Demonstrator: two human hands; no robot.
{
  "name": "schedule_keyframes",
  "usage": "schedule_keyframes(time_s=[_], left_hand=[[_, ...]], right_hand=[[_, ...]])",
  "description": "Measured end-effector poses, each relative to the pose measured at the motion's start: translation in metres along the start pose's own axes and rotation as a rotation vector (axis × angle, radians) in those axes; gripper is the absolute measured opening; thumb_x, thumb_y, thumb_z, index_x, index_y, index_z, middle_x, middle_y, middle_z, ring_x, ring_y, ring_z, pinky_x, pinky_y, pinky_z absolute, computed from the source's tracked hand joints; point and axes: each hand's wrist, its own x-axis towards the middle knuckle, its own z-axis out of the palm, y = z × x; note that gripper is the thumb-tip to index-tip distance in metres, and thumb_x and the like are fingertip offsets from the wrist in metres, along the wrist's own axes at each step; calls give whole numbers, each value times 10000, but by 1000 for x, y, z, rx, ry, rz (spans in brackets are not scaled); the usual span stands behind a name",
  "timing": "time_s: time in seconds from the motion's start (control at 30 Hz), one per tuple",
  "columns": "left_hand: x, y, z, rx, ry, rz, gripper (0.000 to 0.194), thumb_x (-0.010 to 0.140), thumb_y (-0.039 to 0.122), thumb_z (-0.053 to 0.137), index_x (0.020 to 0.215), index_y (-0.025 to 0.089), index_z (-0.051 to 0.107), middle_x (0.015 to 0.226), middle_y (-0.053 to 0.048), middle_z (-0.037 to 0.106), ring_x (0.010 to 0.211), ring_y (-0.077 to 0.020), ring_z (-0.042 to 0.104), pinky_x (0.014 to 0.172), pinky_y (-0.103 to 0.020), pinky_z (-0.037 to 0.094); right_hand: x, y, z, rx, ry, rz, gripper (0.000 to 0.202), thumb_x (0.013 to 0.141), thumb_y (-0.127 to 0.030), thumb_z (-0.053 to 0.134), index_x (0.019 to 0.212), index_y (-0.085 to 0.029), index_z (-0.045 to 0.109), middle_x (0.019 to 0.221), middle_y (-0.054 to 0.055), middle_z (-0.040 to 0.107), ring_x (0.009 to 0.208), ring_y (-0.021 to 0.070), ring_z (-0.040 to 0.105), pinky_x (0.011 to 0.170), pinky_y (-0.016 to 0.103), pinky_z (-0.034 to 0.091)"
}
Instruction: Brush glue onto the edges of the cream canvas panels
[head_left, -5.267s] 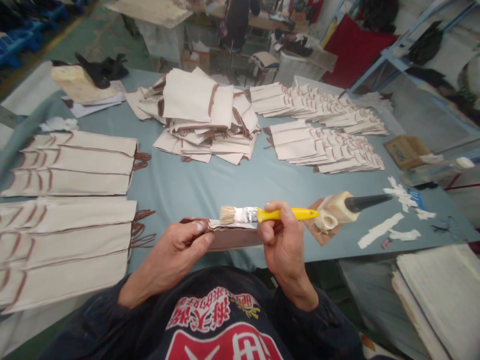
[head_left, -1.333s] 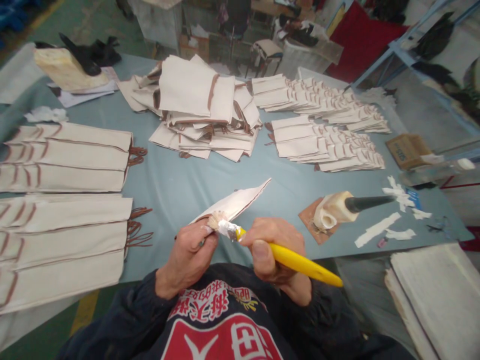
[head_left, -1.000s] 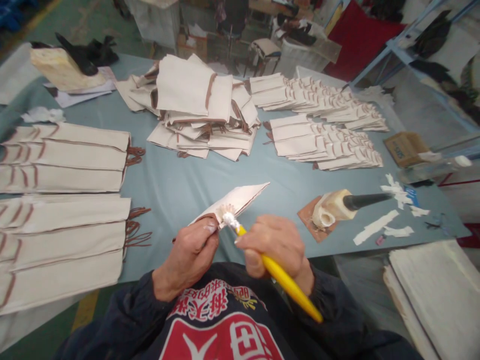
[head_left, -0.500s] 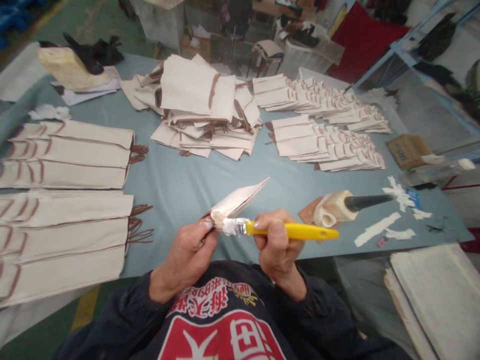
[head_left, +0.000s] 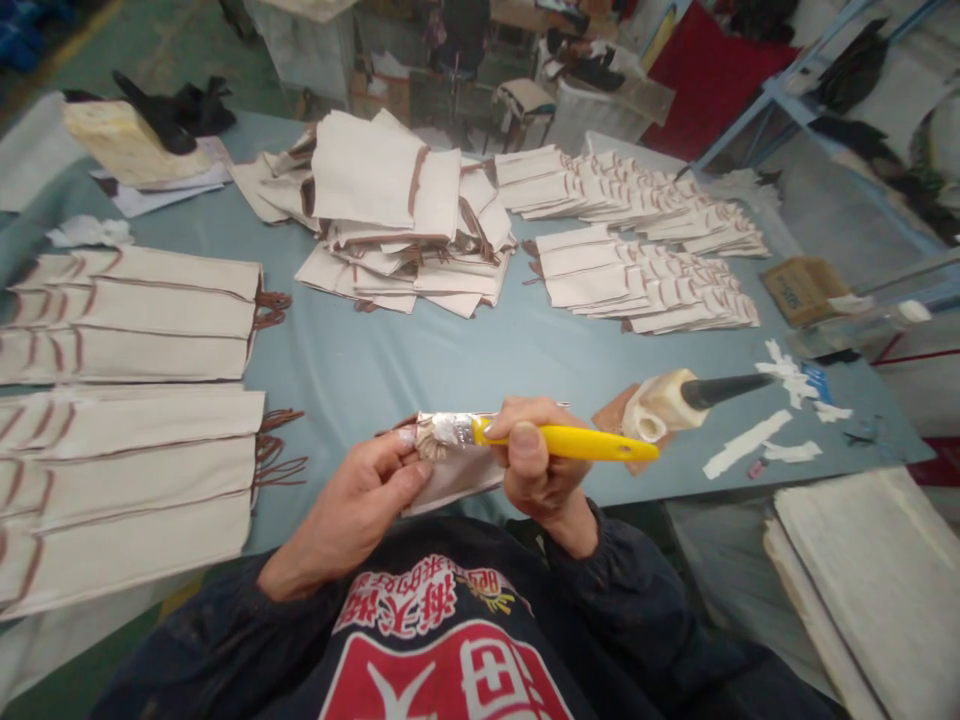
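My left hand (head_left: 369, 497) pinches the left end of a cream fabric piece (head_left: 466, 478) with brown edging, low over the table's near edge. In my right hand (head_left: 541, 460) is a yellow-handled paintbrush (head_left: 600, 443), its fingers wrapped round the handle. The brush's bristles rest on the fabric piece just beside my left fingertips. White residue coats the brush's metal band. Part of the fabric lies hidden behind the brush and my right hand.
Overlapping cream fabric pieces (head_left: 135, 340) with brown cords lie at left. A loose pile (head_left: 382, 190) sits at the back, with fanned rows (head_left: 645, 275) at right. A pale container with a black handle (head_left: 664, 405) stands near white scraps (head_left: 746, 445) and a cardboard box (head_left: 802, 290).
The fabric piece has turned from pointing up and away to lying lower and more level, its face towards me. Both hands have shifted slightly, and the brush still touches its left end.
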Motion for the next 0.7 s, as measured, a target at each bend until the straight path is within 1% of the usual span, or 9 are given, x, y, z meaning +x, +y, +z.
schedule_keyframes(time_s=[0.1, 0.17, 0.23, 0.37, 0.43, 0.5, 0.6, 0.67, 0.7], left_hand=[[-3, -1, -1, -158, -41, -51, 195, 901, 359, 646, 894, 164, 659, 681, 17, 578, 604, -121, 488, 524, -215, 390], [-5, -2, -1, -204, -56, -72, 193, 890, 359, 670, 901, 166, 679, 669, 17, 584, 589, -117, 473, 513, -212, 373], [-7, -1, -1, -213, -60, -71, 198, 894, 357, 656, 922, 165, 698, 655, 17, 585, 566, -113, 450, 498, -212, 354], [-11, 1, -2, -98, -66, -8, 188, 912, 308, 589, 904, 164, 710, 709, 0, 617, 594, -119, 470, 510, -216, 359], [-12, 0, -3, -44, -52, 20, 184, 912, 290, 573, 877, 161, 699, 712, 5, 604, 602, -120, 477, 529, -222, 379], [-13, -2, -5, -31, -22, 36, 187, 918, 295, 559, 883, 158, 682, 749, -2, 616, 642, -132, 519, 577, -237, 431], [-15, -3, -10, 22, 10, 73, 171, 931, 278, 541, 896, 163, 663, 799, -11, 645, 723, -152, 585, 655, -255, 489], [-18, -3, -14, 115, 27, 132, 168, 944, 236, 513, 865, 173, 647, 735, 8, 623, 677, -140, 579, 615, -234, 473], [-19, -4, -16, 184, 44, 178, 176, 949, 209, 499, 841, 178, 634, 706, 16, 612, 643, -132, 570, 587, -225, 457]], right_hand=[[5, -5, 0, -54, 60, -131, 259, 1003, -363, 479, 844, -228, 633, 573, -35, 546, 481, 128, 518, 486, 276, 456], [5, -13, -3, -66, 124, -161, 229, 999, -310, 472, 850, -226, 625, 583, -35, 555, 470, 122, 515, 474, 269, 445], [2, -20, -6, -61, 135, -165, 221, 989, -279, 466, 837, -227, 618, 585, -35, 559, 464, 121, 518, 461, 266, 438], [-2, -22, 2, -113, 2, -119, 228, 988, -285, 475, 835, -218, 631, 613, -21, 604, 481, 122, 548, 457, 262, 442], [0, -19, 9, -140, -13, -145, 212, 992, -273, 493, 850, -213, 639, 633, -24, 625, 467, 105, 530, 456, 252, 430], [3, -20, 14, -156, 21, -206, 188, 992, -260, 513, 860, -216, 639, 643, -30, 633, 470, 97, 528, 475, 253, 432], [2, -31, 16, -213, 140, -251, 204, 1007, -271, 493, 855, -231, 624, 617, -36, 610, 502, 113, 561, 519, 280, 463], [-2, -40, 16, -240, 189, -252, 233, 1022, -281, 461, 844, -243, 606, 589, -42, 577, 497, 124, 568, 524, 293, 480], [-4, -44, 16, -239, 190, -256, 239, 1028, -284, 452, 844, -248, 601, 583, -44, 568, 492, 128, 569, 521, 296, 486]])
